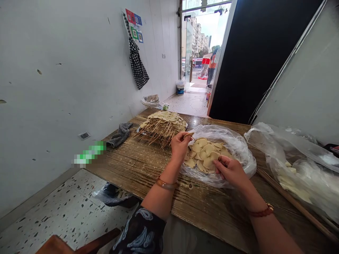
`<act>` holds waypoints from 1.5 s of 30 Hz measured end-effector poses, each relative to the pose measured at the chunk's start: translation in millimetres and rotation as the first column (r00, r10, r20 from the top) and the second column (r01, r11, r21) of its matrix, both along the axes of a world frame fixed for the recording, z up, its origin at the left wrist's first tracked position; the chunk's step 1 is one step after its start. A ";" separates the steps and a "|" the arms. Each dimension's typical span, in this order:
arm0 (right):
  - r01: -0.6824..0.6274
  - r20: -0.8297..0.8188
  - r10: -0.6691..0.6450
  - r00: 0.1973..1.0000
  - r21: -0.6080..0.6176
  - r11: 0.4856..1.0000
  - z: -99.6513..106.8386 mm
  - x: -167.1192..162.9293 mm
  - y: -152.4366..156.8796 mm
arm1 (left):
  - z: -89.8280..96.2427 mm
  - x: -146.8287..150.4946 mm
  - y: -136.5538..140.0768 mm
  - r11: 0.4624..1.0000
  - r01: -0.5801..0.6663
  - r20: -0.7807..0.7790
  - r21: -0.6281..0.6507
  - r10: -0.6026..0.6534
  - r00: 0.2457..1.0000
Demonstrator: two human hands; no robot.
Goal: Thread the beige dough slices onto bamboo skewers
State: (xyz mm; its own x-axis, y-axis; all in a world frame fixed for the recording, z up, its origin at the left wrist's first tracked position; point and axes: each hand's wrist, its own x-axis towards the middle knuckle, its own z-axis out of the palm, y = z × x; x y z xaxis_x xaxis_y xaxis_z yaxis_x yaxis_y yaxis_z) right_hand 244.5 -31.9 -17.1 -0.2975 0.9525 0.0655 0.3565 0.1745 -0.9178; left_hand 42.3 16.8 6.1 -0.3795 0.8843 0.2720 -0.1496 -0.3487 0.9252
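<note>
My left hand (pixel 180 144) is closed in a pinch on a thin round pale slice (pixel 189 134), seen nearly edge-on; a bit of thin stick shows beside it. Lower and to the right, my right hand (pixel 230 168) grips another round pale slice (pixel 211 161) between thumb and fingers. That slice overlaps a heap of similar slices (pixel 200 145) in an open clear plastic bag (pixel 245 160). Beyond my left hand, skewered slices (pixel 169 118) lie piled up, their wooden sticks (pixel 156 131) pointing towards me.
All this rests on a wooden table (pixel 143 169). A dark grey cloth (pixel 120 134) lies at its left edge. On the right are a bundle of long thin sticks (pixel 293 201) and another plastic bag (pixel 304 169) with pale pieces inside. Below the table's edge is a dark bag (pixel 116 197).
</note>
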 end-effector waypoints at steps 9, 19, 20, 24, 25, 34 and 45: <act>-0.019 0.070 0.018 0.997 0.009 1.000 2.2 1.5 -1.8 | 1.2 -6.4 0.1 0.992 0.084 0.269 -0.089 -0.057 0.961; -0.015 0.092 0.012 0.996 0.034 0.999 4.7 0.8 -3.2 | 3.3 -9.8 1.0 0.976 0.159 0.432 -0.150 -0.080 0.898; -0.016 0.084 0.013 0.996 0.035 0.999 4.1 0.7 -3.1 | 3.4 -10.0 0.8 0.973 0.170 0.449 -0.154 -0.084 0.890; -0.016 0.066 0.013 0.998 0.034 0.999 2.8 0.0 -2.9 | 3.2 -10.0 -0.4 0.968 0.200 0.481 -0.152 -0.104 0.871; -0.015 0.069 0.012 0.998 0.036 0.999 2.7 -0.3 -3.0 | 3.2 -9.7 -0.8 0.967 0.203 0.483 -0.153 -0.106 0.869; -0.013 0.031 0.013 0.999 0.005 1.000 3.0 -4.4 -4.6 | 5.5 -3.7 -3.2 0.968 0.189 0.461 -0.167 -0.093 0.883; 0.005 -0.054 -0.008 0.998 -0.054 0.999 5.4 -9.8 -7.7 | 4.7 -1.9 -2.2 0.989 0.072 0.298 -0.128 -0.031 0.954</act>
State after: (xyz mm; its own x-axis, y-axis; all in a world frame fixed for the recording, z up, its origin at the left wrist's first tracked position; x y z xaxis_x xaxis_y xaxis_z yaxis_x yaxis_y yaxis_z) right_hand 234.7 -39.6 -11.7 -0.2888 0.9569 0.0297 0.3065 0.1218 -0.9440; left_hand 40.4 14.6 10.8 -0.3778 0.9253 0.0316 -0.4366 -0.2081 0.8752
